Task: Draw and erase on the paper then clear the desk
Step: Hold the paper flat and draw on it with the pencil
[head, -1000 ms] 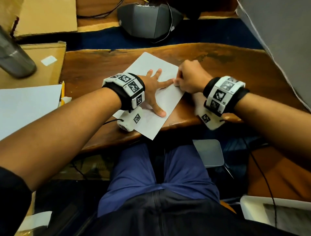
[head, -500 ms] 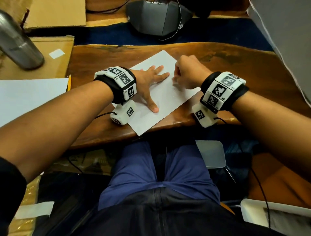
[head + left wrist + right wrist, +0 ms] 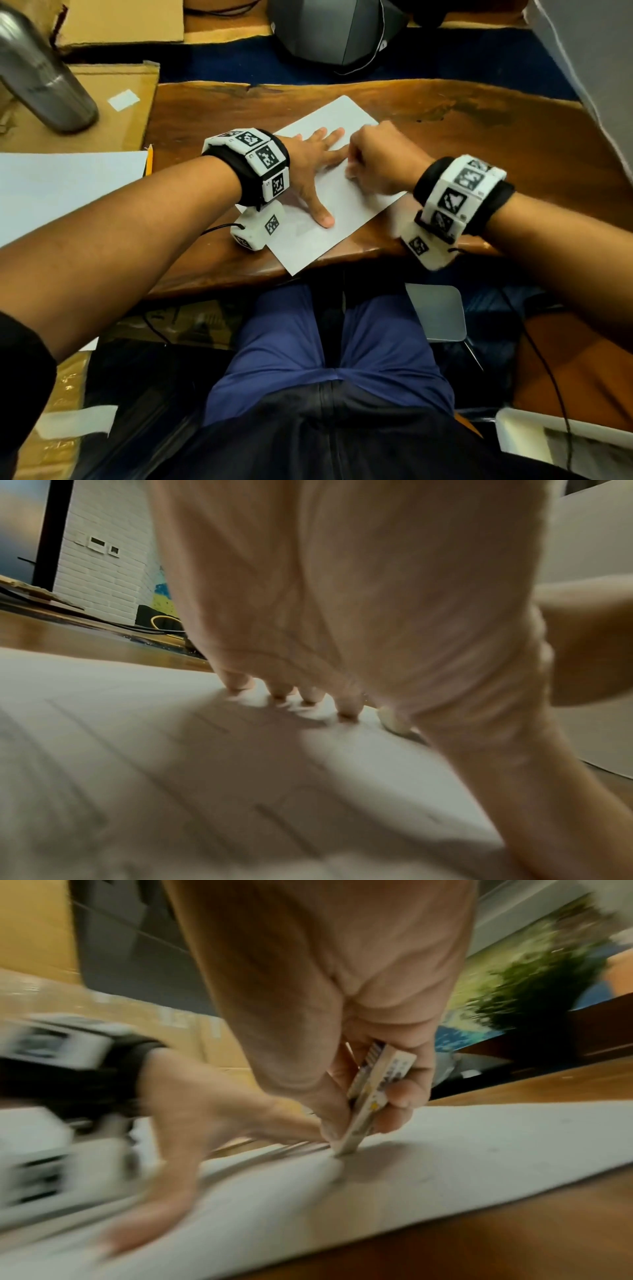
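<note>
On the wooden desk (image 3: 513, 144), a flat, spread left hand (image 3: 308, 164) pins the thin, easily creased paper (image 3: 342, 219); beyond it the right hand (image 3: 380, 161) pinches a small sleeved eraser (image 3: 373, 1093), best gripped low, against the sheet.

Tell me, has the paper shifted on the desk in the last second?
Yes. The paper has its far corner swung right, toward the dark knot in the desk wood.
</note>
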